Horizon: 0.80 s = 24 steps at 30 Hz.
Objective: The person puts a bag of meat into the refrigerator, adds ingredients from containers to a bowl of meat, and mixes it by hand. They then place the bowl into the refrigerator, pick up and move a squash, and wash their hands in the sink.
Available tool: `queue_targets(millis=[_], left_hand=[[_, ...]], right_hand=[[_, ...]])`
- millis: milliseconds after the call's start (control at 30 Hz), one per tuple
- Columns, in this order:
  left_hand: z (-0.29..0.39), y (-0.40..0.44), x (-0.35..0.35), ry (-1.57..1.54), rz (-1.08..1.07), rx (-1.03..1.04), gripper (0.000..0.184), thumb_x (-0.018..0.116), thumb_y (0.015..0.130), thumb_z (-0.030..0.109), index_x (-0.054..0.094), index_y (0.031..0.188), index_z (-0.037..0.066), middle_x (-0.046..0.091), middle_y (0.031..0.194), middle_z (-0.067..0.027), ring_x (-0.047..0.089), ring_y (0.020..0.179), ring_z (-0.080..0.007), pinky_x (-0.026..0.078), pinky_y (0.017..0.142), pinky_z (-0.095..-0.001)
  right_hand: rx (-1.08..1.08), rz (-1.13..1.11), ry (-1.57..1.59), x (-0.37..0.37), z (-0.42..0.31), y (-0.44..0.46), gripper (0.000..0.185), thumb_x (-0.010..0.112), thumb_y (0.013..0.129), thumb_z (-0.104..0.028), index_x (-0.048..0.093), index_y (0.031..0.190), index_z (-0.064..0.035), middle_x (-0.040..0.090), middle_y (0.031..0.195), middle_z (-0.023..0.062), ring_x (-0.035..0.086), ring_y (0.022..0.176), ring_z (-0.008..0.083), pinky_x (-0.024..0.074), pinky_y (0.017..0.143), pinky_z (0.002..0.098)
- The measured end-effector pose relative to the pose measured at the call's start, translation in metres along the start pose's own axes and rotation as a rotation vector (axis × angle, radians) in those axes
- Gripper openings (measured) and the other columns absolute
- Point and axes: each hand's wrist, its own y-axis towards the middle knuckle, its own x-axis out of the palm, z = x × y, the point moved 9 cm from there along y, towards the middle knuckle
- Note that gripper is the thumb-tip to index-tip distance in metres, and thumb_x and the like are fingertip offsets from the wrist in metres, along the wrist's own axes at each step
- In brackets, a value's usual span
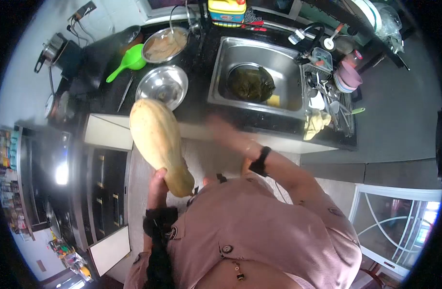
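My left hand [158, 179] grips a long, pale yellow squash [156, 130] near its narrower, browner end. The squash tilts, with its fat end up against the counter edge and overlapping the near side of a steel bowl [162, 86]. My right hand [223, 131] is smeared by motion in front of the counter edge, between the squash and the sink, and its fingers cannot be made out. A second steel bowl [165, 44] with pale contents stands behind the first. Left of the bowls lie a green strainer or scoop [132, 59] and a knife [125, 94].
The steel sink [216, 82] holds a dark round pan with leafy greens [250, 83] and a yellow sponge [273, 100]. At its right are a dish rack with utensils [329, 101], stacked bowls [348, 77] and a yellow cloth [316, 124]. A cabinet door [110, 248] hangs open at lower left.
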Motion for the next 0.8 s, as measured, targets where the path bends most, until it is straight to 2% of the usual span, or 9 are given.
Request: queue_targets(millis=[267, 367, 467, 500, 533, 567, 600, 700, 800], left_hand=[[-0.03, 0.029, 0.046, 0.018, 0.034, -0.039, 0.085, 0.071, 0.067, 0.055, 0.047, 0.121, -0.006, 0.059, 0.107, -0.0182, 0.06, 0.094, -0.0285, 0.05, 0.08, -0.0394], [-0.06, 0.03, 0.043, -0.076, 0.115, -0.136, 0.075, 0.071, 0.071, 0.043, 0.047, 0.123, -0.006, 0.06, 0.108, -0.0169, 0.061, 0.096, -0.0285, 0.05, 0.082, -0.0386], [-0.073, 0.037, 0.036, 0.013, 0.234, -0.165, 0.07, 0.07, 0.072, 0.035, 0.046, 0.124, -0.005, 0.06, 0.109, -0.0168, 0.061, 0.097, -0.0293, 0.05, 0.084, -0.039], [-0.075, 0.041, 0.04, -0.013, 0.238, -0.179, 0.06, 0.067, 0.073, 0.025, 0.048, 0.123, -0.004, 0.06, 0.108, -0.0145, 0.06, 0.096, -0.0261, 0.049, 0.084, -0.037], [-0.079, 0.047, 0.041, -0.021, 0.248, -0.177, 0.06, 0.067, 0.073, 0.025, 0.048, 0.123, -0.004, 0.06, 0.108, -0.0145, 0.06, 0.096, -0.0261, 0.049, 0.084, -0.037], [-0.086, 0.051, 0.036, 0.089, 0.267, -0.197, 0.056, 0.065, 0.074, 0.02, 0.05, 0.122, -0.004, 0.06, 0.108, -0.0128, 0.06, 0.095, -0.0236, 0.049, 0.084, -0.0353], [-0.09, 0.052, 0.032, 0.199, 0.291, -0.219, 0.052, 0.063, 0.074, 0.015, 0.051, 0.121, -0.003, 0.06, 0.108, -0.0111, 0.059, 0.095, -0.0211, 0.048, 0.084, -0.0336], [-0.078, 0.068, 0.058, 0.299, 0.272, -0.22, 0.047, 0.059, 0.073, 0.007, 0.054, 0.119, -0.002, 0.061, 0.107, -0.0074, 0.058, 0.094, -0.0182, 0.047, 0.083, -0.0308], [-0.083, 0.093, 0.069, 0.315, 0.259, -0.086, 0.047, 0.063, 0.074, 0.009, 0.055, 0.119, 0.0, 0.062, 0.107, -0.0077, 0.058, 0.097, -0.0188, 0.048, 0.085, -0.0309]], right_hand=[[-0.145, 0.008, -0.118, -0.003, 0.007, 0.056, 0.073, 0.05, 0.088, -0.047, 0.031, 0.141, 0.0011, 0.024, 0.151, 0.0163, 0.017, 0.141, 0.0322, 0.0145, 0.113, 0.0496], [-0.043, -0.098, -0.118, -0.029, 0.039, 0.048, 0.076, 0.054, 0.085, -0.05, 0.035, 0.139, -0.0001, 0.031, 0.148, 0.0139, 0.024, 0.138, 0.0315, 0.0168, 0.112, 0.0505], [0.139, 0.118, -0.065, -0.068, 0.107, 0.019, 0.077, 0.061, 0.08, -0.049, 0.039, 0.135, -0.0001, 0.037, 0.141, 0.0176, 0.029, 0.135, 0.0335, 0.0227, 0.108, 0.0546], [0.375, -0.016, -0.111, -0.067, 0.15, 0.01, 0.083, 0.059, 0.08, -0.054, 0.036, 0.136, 0.0018, 0.036, 0.14, 0.0207, 0.029, 0.134, 0.0345, 0.0201, 0.108, 0.0564], [0.68, 0.13, -0.091, -0.1, 0.181, -0.03, 0.085, 0.056, 0.081, -0.056, 0.034, 0.138, 0.0031, 0.033, 0.143, 0.0231, 0.023, 0.137, 0.0366, 0.0163, 0.108, 0.0566], [0.728, 0.317, 0.069, -0.112, 0.226, -0.06, 0.085, 0.049, 0.084, -0.059, 0.032, 0.139, 0.004, 0.025, 0.148, 0.0247, 0.014, 0.139, 0.0402, 0.0123, 0.108, 0.0566], [0.915, 0.081, -0.226, -0.116, 0.257, -0.086, 0.08, 0.043, 0.087, -0.059, 0.036, 0.139, 0.0015, 0.018, 0.151, 0.0227, 0.009, 0.139, 0.0428, 0.0108, 0.108, 0.057], [0.906, -0.016, -0.245, -0.145, 0.306, -0.147, 0.067, 0.041, 0.091, -0.055, 0.051, 0.13, -0.0013, 0.013, 0.153, 0.0211, 0.002, 0.14, 0.044, 0.0083, 0.109, 0.0605], [0.756, 0.121, -0.298, -0.16, 0.315, -0.179, 0.051, 0.053, 0.089, -0.041, 0.055, 0.125, -0.0041, 0.019, 0.151, 0.0225, 0.015, 0.137, 0.0479, 0.0248, 0.105, 0.0609]])
